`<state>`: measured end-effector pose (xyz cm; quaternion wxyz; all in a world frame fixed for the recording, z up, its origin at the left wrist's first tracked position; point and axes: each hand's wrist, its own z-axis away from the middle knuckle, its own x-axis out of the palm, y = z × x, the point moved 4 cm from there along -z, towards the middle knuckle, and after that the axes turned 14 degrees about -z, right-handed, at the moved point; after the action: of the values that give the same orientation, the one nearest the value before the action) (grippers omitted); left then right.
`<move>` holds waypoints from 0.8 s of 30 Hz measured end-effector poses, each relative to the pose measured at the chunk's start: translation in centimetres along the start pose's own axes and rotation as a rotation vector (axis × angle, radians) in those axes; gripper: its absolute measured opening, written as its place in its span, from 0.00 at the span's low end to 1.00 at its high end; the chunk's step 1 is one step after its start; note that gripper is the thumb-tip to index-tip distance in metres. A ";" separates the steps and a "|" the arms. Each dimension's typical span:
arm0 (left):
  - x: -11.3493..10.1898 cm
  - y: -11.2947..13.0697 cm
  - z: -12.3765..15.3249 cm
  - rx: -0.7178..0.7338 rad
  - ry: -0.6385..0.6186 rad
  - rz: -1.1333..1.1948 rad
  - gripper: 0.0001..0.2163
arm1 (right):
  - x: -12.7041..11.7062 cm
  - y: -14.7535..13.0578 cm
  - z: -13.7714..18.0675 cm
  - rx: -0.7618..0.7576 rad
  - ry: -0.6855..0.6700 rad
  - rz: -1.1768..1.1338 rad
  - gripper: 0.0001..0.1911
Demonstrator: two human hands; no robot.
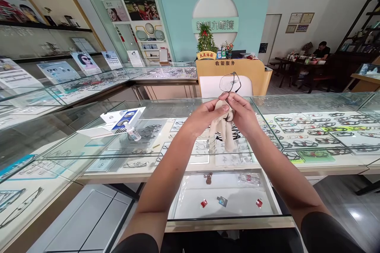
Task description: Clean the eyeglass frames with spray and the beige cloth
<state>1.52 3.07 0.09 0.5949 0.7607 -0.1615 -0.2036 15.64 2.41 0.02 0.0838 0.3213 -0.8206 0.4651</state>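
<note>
Both my hands are raised together above the glass counter, holding a pair of eyeglasses (234, 80) and a cream cloth (228, 140). The thin dark frame stands on end, one lens rim above my fingertips. My left hand (209, 112) is closed on the cloth, its thumb pressed against the fabric. With bent fingers, my right hand (242, 112) pinches the eyeglasses near the middle of the frame. The cloth hangs in folds below my hands. Part of the eyeglasses is hidden by my fingers and the cloth.
Under the counter glass (166, 106) lie rows of eyeglasses. A small white bottle (132, 132) and an open white-and-blue box (124, 120) stand at left. Below, a pulled-out drawer (204, 207) holds small packets. Behind are a wooden desk (261, 73) and a seated person (322, 51).
</note>
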 end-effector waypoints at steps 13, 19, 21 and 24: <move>0.2 0.3 0.1 0.050 -0.046 -0.034 0.22 | -0.9 0.1 -0.3 0.049 -0.029 0.010 0.14; 0.9 0.4 -0.1 0.048 -0.077 0.006 0.23 | -1.0 0.2 -0.2 0.092 -0.057 -0.035 0.14; 1.2 0.2 -0.2 0.072 -0.023 0.011 0.22 | -0.7 0.0 -0.1 0.078 -0.054 -0.052 0.13; 1.7 0.1 -0.4 0.143 0.090 0.003 0.22 | -0.2 -0.4 0.1 0.040 -0.021 -0.031 0.14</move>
<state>3.20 2.58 0.08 0.5458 0.8094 -0.1500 -0.1561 16.00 2.30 0.15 0.0757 0.3405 -0.8069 0.4767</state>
